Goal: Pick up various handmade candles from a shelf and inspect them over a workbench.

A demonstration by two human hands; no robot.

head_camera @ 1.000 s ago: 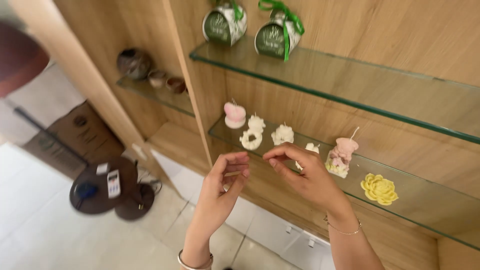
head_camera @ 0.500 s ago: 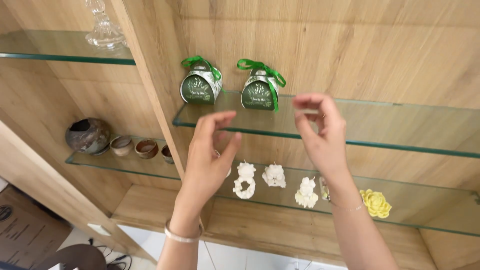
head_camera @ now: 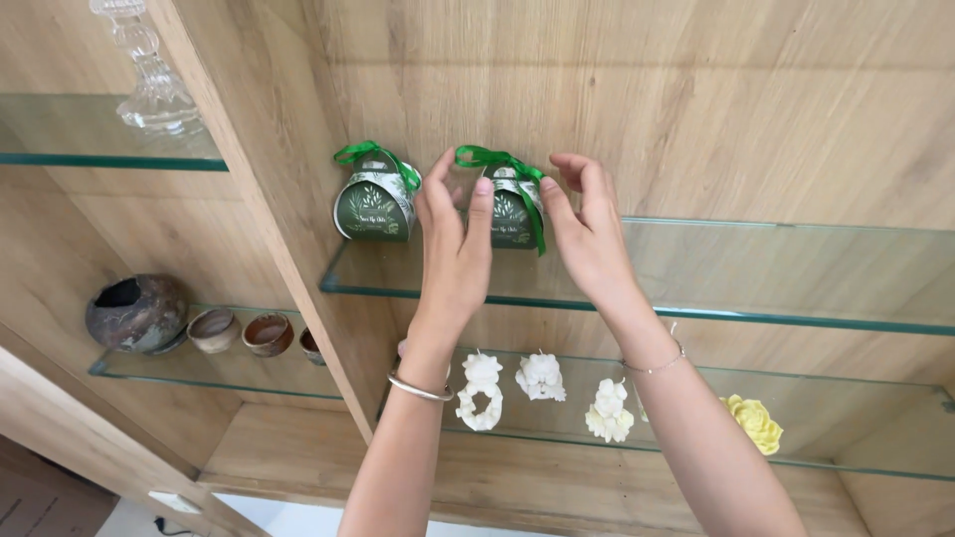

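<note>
Both hands, left hand (head_camera: 456, 239) and right hand (head_camera: 587, 234), are flanking the upright gift box (head_camera: 513, 211), open, fingertips touching its sides, equally near.

Between my hands stands a small dark green gift box with a rounded top and a bright green ribbon bow (head_camera: 513, 207), upright on the upper glass shelf (head_camera: 756, 268) close against the wooden back panel. Pale leaf sprigs are printed on its front, and one ribbon tail hangs down its right side. My left hand (head_camera: 453, 244) is at the box's left side, fingers raised and covering that edge; my right hand (head_camera: 587, 234) is just at its right side, fingers curled near the bow. Whether my fingertips press the box I cannot tell. It sits level, not tilted.
</note>
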